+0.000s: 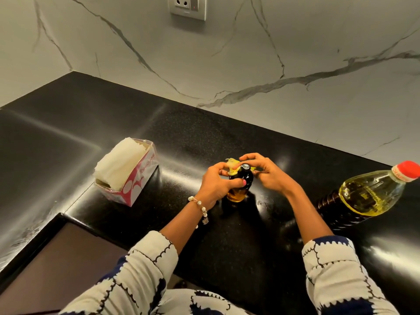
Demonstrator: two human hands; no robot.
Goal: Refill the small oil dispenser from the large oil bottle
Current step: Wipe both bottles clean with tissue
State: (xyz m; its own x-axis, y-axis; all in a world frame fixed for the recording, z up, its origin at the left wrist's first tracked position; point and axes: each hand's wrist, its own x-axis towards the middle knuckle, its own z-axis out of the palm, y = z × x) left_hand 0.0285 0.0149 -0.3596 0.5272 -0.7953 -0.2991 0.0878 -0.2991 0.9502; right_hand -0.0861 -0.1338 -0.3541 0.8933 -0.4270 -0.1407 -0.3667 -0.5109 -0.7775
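Note:
The small oil dispenser [239,187] stands upright on the black counter [204,137], dark at the top with yellow oil low in it and a black cap on. My left hand [217,181] grips its body, thumb across the front. An oily, yellowish wad of tissue [233,167] is pressed around the neck, pinched between the fingers of both hands. My right hand [267,171] holds the tissue at the dispenser's right side. The large oil bottle [368,194], clear with yellow oil and a red cap, stands to the right, capped.
An opened pink-and-white tissue box [127,173] sits at the left on the counter. A marble wall with a socket [187,6] rises behind. The counter's front edge steps down at lower left to a brown surface [59,264].

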